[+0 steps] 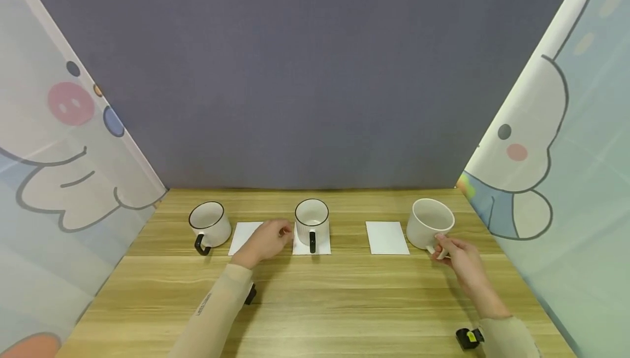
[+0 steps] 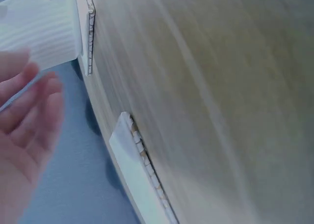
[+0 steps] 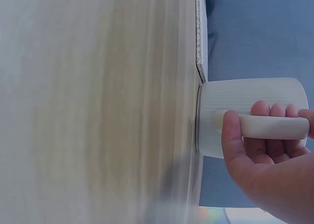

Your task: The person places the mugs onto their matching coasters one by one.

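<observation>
At the right of the table stands an all-white ribbed mug [image 1: 430,221], whose handle [image 3: 274,127] my right hand [image 1: 460,259] grips between fingers and thumb. The mug is beside a white square coaster [image 1: 387,238], and its base appears to be on the wood. My left hand [image 1: 269,239] hovers over another white coaster [image 1: 242,234], its fingers loosely bent and holding nothing. Just right of those fingers, apart from them, a black-rimmed white mug [image 1: 312,217] with a black handle sits on a third coaster [image 1: 324,249].
Another black-rimmed mug [image 1: 210,227] stands on the bare wood at the left, handle toward me. A grey panel [image 1: 315,84] rises behind the wooden table [image 1: 325,303]. Printed curtains [image 1: 98,183] hang on both sides. A black wrist device [image 1: 467,338] is by the right sleeve.
</observation>
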Motion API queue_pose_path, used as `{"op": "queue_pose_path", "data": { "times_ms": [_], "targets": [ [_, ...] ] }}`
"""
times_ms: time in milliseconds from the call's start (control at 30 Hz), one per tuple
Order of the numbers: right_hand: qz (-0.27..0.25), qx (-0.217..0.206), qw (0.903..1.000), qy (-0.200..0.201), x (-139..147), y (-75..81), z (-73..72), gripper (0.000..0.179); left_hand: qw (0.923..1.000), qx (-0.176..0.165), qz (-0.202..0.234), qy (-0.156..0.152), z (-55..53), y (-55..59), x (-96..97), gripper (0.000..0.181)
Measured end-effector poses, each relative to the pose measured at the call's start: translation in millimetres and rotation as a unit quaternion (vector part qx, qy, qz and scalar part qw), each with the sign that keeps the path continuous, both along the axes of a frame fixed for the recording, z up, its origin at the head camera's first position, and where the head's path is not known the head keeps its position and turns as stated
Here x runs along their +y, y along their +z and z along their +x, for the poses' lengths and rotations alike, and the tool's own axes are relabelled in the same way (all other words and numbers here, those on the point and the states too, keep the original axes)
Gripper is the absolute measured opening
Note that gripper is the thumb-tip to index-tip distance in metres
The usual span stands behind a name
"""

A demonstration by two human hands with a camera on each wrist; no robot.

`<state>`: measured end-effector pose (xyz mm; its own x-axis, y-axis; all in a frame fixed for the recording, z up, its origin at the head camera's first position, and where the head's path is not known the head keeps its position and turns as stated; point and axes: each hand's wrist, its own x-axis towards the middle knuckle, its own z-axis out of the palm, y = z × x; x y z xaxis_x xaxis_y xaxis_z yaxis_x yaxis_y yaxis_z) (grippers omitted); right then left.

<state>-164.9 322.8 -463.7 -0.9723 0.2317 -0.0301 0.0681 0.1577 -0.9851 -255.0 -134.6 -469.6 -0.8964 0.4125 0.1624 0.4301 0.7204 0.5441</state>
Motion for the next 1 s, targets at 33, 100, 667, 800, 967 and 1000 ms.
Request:
{"op": "queue_pose_path", "data": {
  "times_ms": [33, 100, 667, 800, 967, 1000],
  "targets": [
    [0.004, -0.001, 1.0, 0.0, -0.5, -0.3, -0.3, 0.045, 0.9999, 0.016, 0.002, 0.004, 1.4, 0.9, -0.5, 0.003],
    [0.012, -0.004, 0.9999, 0.0, -1.5, -1.1, -1.2, 0.045, 0.9987, 0.048, 0.007, 0.015, 4.3, 2.3, -1.4, 0.004],
    [0.005, -0.022, 0.9997, -0.01, -0.1, 0.8, 1.3, 0.039, 0.9491, 0.276, 0.152, 0.002, 17.9, 34.0, 19.8, 0.007],
    [0.008, -0.026, 0.9996, -0.009, 0.1, 0.7, 1.2, 0.04, 0.9388, 0.297, 0.174, -0.017, 20.9, 40.7, 26.4, 0.004],
    [0.014, -0.025, 0.9995, -0.01, 0.0, 1.1, 0.6, 0.041, 0.922, 0.326, 0.205, -0.043, 24.2, 48.6, 34.8, 0.006],
    [0.014, -0.024, 0.9996, -0.01, 0.0, 1.2, 0.5, 0.041, 0.9194, 0.33, 0.209, -0.047, 25.0, 50.4, 36.7, 0.008]
  ]
}}
